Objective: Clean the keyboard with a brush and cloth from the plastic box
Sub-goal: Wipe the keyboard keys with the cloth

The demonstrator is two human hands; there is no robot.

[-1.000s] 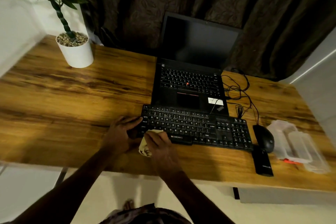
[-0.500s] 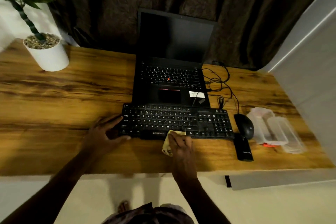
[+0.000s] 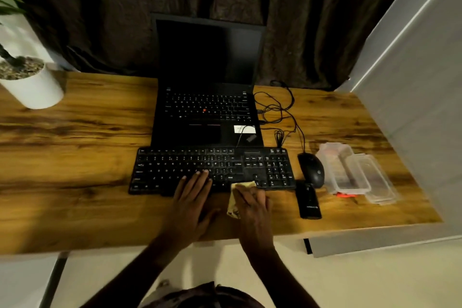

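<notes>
The left hand (image 3: 192, 197) lies flat with straight fingers, pressing on the near middle of the keyboard (image 3: 175, 165). Just beside it, the right hand (image 3: 252, 204) grips the yellowish cloth (image 3: 241, 185), bunched under its fingers against the keyboard's front edge. The cloth looks soft and limp (it takes whatever shape the fingers give it), so I'd keep it wadded in the fingertips; the keyboard seems light, stiff plastic, likely to slide on the smooth surface (image 3: 75, 157) unless a flat palm steadies it. The plastic box (image 3: 350, 172) sits well off to the right of the right hand, past the mouse (image 3: 311, 170).
</notes>
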